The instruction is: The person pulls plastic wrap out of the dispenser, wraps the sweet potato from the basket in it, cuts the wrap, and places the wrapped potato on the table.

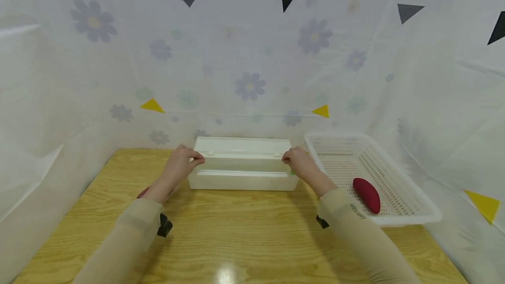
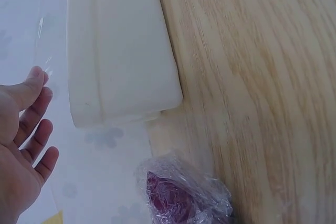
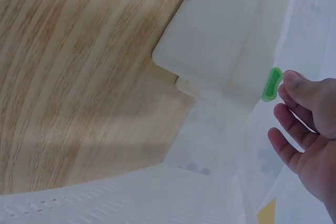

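A white cling film dispenser box (image 1: pixel 242 182) stands at the far side of the wooden table, with its lid (image 1: pixel 242 143) raised. My left hand (image 1: pixel 182 161) pinches clear cling film (image 2: pixel 42 40) between thumb and forefinger at the box's left end. At the right end, my right hand (image 1: pixel 300 162) pinches the film's other side, near a green slider (image 3: pixel 272 84). The film stretches between both hands above the box. A dark red-purple item in crumpled cling film (image 2: pixel 176 198) lies by the left wrist; in the head view the forearm mostly hides it.
A white perforated basket (image 1: pixel 430 214) stands right of the box, close to my right forearm. Inside it lies a dark red, elongated sweet potato-like item (image 1: pixel 368 195). Behind the wooden table (image 1: pixel 244 236) hangs a flowered sheet (image 1: pixel 236 56).
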Action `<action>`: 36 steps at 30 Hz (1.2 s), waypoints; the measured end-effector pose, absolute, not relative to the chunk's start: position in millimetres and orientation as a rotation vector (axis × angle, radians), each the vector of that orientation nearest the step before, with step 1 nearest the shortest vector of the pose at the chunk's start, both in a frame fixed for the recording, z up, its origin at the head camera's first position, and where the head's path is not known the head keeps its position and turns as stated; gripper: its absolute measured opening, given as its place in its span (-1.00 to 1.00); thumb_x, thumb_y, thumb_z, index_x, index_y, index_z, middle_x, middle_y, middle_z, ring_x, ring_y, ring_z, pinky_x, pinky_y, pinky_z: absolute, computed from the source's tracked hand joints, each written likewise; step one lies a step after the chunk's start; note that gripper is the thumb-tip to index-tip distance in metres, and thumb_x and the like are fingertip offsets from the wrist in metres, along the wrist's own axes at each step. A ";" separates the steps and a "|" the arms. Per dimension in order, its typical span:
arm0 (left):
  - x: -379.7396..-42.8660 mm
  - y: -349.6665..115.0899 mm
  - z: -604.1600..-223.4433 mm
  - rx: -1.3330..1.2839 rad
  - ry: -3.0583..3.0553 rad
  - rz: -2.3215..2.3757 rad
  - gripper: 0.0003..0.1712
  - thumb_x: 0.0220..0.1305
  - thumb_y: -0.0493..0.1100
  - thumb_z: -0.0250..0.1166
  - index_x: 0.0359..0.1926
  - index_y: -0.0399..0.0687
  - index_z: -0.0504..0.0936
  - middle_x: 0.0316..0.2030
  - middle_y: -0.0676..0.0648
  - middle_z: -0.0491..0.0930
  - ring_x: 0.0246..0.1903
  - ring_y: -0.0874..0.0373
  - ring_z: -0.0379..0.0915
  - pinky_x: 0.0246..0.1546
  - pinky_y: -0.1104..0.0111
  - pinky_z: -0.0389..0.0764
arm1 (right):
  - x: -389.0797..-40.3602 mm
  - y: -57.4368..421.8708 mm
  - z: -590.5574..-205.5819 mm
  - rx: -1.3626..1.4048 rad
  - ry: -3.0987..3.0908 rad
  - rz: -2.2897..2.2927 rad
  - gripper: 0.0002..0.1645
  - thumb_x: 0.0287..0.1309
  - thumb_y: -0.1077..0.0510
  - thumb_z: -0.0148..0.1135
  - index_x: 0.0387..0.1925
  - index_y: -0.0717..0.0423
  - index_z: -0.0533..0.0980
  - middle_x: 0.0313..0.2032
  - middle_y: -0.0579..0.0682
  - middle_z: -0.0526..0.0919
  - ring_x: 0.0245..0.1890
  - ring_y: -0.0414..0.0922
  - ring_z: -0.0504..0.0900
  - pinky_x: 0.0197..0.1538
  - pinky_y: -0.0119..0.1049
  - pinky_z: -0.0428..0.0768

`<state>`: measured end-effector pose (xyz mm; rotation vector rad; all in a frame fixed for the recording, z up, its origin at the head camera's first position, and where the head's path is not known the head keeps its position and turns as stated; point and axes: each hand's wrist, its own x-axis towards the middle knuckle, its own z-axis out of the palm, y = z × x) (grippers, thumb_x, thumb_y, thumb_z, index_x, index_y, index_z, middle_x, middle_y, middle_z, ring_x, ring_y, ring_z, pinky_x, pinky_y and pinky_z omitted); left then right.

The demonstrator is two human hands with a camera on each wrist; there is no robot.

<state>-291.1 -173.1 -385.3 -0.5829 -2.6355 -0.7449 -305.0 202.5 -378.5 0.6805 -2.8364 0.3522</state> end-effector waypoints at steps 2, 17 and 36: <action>-291.3 -173.8 -384.3 -0.572 -2.642 -0.738 -0.87 0.14 -0.15 0.36 -0.34 -0.10 0.76 -0.42 -0.06 0.66 -0.30 -0.03 0.38 -0.26 0.15 0.44 | -305.3 204.4 -377.3 0.701 -2.802 0.338 -0.89 0.16 0.26 0.25 -0.29 0.18 0.65 -0.34 0.02 0.66 -0.26 -0.01 0.58 -0.13 -0.18 0.58; -291.5 -177.0 -378.4 -0.613 -2.612 -0.677 -0.88 0.10 -0.14 0.38 -0.34 -0.06 0.76 -0.44 -0.01 0.64 -0.31 0.03 0.37 -0.19 0.11 0.41 | -302.4 213.9 -358.3 0.768 -2.741 0.301 -0.88 0.12 0.22 0.30 -0.30 0.16 0.66 -0.34 0.01 0.67 -0.30 -0.03 0.55 -0.19 -0.16 0.55; -283.7 -182.0 -362.9 -0.619 -2.593 -0.647 -0.90 0.13 -0.17 0.36 -0.37 -0.10 0.74 -0.44 -0.04 0.63 -0.28 -0.01 0.39 -0.13 0.04 0.42 | -292.1 217.6 -349.0 0.802 -2.593 0.191 -0.92 0.03 0.15 0.38 -0.37 0.04 0.67 -0.40 -0.07 0.66 -0.35 -0.09 0.51 -0.28 -0.15 0.50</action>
